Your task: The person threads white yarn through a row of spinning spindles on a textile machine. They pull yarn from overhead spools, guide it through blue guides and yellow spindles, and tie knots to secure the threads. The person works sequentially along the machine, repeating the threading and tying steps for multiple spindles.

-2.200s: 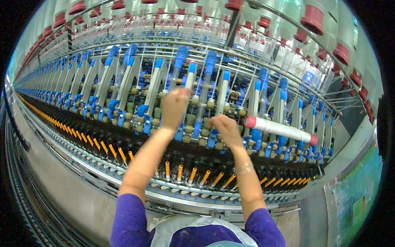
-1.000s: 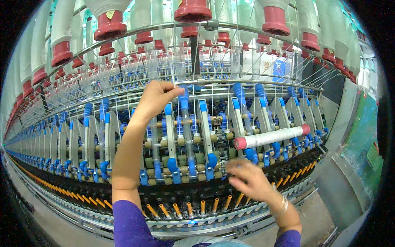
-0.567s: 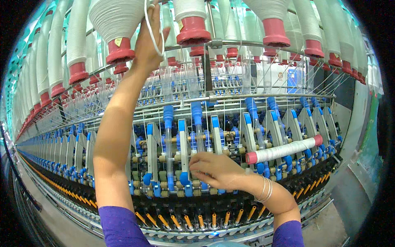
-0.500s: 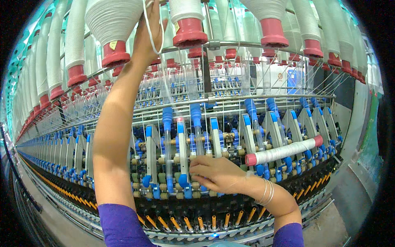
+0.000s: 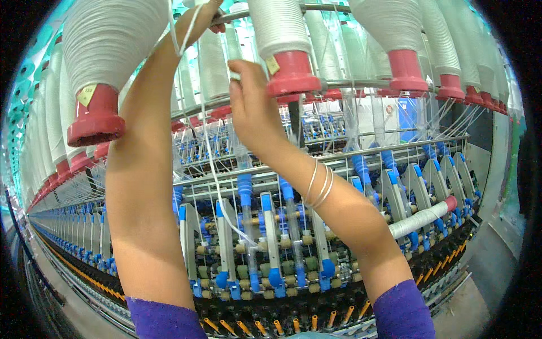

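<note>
At the top edge my left hand (image 5: 204,16), partly cut off, has its fingers curled beside a metal rail (image 5: 271,11); what they grip, if anything, is hidden. A loop of white roving (image 5: 182,42) hangs over that wrist. Below, a longer white roving strand (image 5: 212,161) runs down to the rollers of a spinning frame (image 5: 282,237). My right hand (image 5: 253,107) is raised left of a hanging roving bobbin (image 5: 280,34) with a red end. Its finger and thumb are bent together, with a small white bit between them that I cannot make out.
Another large roving bobbin (image 5: 113,45) hangs close on the left, with further ones behind. A wound bobbin (image 5: 420,220) lies across the frame's arms at right, partly behind my forearm. Several orange spindles (image 5: 296,325) line the lower front.
My right hand has risen from the rollers to the hanging bobbins. The view has shifted, bringing the bobbins closer. My left hand stays high, with roving looped over its wrist.
</note>
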A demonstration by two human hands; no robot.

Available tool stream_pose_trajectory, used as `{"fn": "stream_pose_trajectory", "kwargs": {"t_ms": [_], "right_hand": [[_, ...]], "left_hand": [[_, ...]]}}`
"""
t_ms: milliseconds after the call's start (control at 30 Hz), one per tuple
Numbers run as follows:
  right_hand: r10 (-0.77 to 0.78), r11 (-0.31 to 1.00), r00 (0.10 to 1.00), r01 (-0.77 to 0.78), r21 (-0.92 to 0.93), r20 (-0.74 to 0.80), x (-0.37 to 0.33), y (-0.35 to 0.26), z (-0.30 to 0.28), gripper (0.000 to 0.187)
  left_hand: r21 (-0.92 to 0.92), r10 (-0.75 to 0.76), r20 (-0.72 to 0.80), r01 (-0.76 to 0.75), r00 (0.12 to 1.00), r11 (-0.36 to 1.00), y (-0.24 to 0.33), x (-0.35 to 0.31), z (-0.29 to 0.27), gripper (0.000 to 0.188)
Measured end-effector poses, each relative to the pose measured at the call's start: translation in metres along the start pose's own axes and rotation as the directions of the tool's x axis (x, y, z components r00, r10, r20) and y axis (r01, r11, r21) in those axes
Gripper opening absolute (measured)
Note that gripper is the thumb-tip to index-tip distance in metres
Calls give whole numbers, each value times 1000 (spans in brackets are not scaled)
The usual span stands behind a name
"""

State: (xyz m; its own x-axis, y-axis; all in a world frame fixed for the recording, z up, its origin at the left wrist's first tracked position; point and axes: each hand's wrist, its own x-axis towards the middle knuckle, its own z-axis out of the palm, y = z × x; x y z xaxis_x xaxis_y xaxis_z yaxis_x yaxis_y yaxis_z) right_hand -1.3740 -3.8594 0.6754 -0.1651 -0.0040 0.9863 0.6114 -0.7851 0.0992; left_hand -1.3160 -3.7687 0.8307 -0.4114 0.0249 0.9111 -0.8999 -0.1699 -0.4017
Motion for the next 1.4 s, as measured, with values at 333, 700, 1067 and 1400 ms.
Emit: {"fn": "stream_pose_trajectory", "kwargs": {"t_ms": [333,700,1067,1400], "right_hand": [[335,565,942,-216,796,18,96,56,51,53],[250,525,966,-190,829,63,122,67,51,47],[185,548,970,-234,803,156,113,64,38,42],[107,547,899,-411,730,426,33,17,-13,39]], "left_hand": [[-7,-54,9,54,998,998,-6,-4,-43,44],[12,-87,10,86,996,996,-8,-7,-28,47],[-64,-194,-66,190,979,980,-5,-3,-37,49],[-798,-701,49,450,711,400,69,-78,-105,51]]}}
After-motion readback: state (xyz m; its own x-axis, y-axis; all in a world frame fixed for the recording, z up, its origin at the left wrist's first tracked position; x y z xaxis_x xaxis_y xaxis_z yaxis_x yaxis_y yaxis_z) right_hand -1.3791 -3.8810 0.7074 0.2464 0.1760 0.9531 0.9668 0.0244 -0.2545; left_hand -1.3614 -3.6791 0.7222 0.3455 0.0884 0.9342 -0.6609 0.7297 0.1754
